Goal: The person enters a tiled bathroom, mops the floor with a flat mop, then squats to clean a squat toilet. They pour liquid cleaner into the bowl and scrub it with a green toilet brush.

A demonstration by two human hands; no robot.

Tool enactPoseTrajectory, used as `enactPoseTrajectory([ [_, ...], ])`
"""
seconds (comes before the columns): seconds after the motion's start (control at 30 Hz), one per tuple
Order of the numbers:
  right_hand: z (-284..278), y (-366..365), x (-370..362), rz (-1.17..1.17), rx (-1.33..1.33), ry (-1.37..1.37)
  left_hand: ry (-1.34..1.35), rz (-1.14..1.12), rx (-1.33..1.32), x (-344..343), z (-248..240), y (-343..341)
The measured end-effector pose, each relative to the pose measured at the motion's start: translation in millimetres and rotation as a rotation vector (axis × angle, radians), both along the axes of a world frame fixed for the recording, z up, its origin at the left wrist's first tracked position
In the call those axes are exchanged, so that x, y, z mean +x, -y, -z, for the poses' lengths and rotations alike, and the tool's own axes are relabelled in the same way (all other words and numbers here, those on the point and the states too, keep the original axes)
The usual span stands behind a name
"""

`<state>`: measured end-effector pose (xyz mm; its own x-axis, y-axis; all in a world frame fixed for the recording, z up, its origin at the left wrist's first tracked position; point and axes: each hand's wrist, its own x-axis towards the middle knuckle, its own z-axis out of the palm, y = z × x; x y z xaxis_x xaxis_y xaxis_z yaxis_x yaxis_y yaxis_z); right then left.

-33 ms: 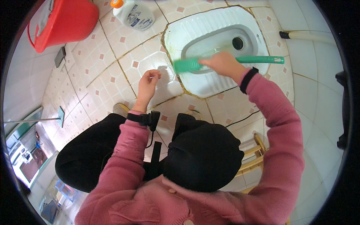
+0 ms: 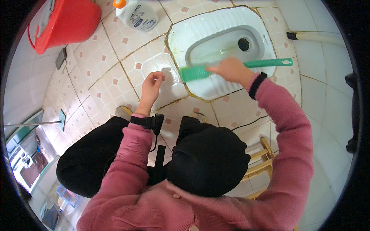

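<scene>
My right hand [image 2: 232, 70] is closed round a long-handled green scrub brush [image 2: 194, 73], gripping it near the middle. The brush head is slightly blurred and lies over the near left rim of a white squat toilet [image 2: 212, 90], while the handle sticks out to the right past the toilet's edge. Whether the bristles touch the rim I cannot tell. Yellowish-green liquid shows in the toilet's basin, left of its dark drain hole. My left hand [image 2: 151, 86] hangs over the floor tiles left of the toilet, fingers loosely bent and apart, holding nothing.
A white bottle with an orange cap [image 2: 140, 17] stands beyond my left hand. At the far left is a red bucket [image 2: 77, 27]. A wooden stool [image 2: 262, 167] sits at my right, and a pale pipe [image 2: 316, 37] runs along the right wall. A mop [image 2: 61, 120] lies left.
My right hand and the brush have shifted slightly toward me. My left hand stays in place.
</scene>
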<state>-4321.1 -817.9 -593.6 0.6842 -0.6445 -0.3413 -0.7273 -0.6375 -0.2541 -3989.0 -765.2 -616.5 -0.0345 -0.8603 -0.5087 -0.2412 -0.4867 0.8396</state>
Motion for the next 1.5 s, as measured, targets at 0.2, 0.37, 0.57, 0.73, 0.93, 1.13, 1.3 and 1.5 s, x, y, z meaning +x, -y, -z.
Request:
enactPoseTrajectory([
  [0.2,-13,-23,-4,-0.041,0.029,-0.03,-0.01,0.028,-0.028,-10,3,-1],
  [0.37,6,3,21,0.071,-0.13,0.093,-0.018,0.032,-0.039,-12,4,2],
  [0.57,17,36,19,0.335,-0.212,0.12,-0.005,0.047,-0.041,-8,3,2],
  [0.73,11,40,38,0.596,-0.213,0.112,-0.022,0.043,-0.026,-9,4,-3],
  [0.93,8,40,52,0.51,-0.179,0.04,-0.036,0.074,-0.051,-13,4,-2],
  [1.13,16,59,-23,0.744,-0.252,-0.004,-0.004,0.073,-0.045,-9,2,2],
  [1.3,21,73,-50,0.898,-0.325,-0.057,-0.03,0.068,-0.054,-6,1,4],
  [1.5,17,61,-53,0.941,-0.351,-0.027,-0.051,0.049,-0.068,-5,-2,4],
])
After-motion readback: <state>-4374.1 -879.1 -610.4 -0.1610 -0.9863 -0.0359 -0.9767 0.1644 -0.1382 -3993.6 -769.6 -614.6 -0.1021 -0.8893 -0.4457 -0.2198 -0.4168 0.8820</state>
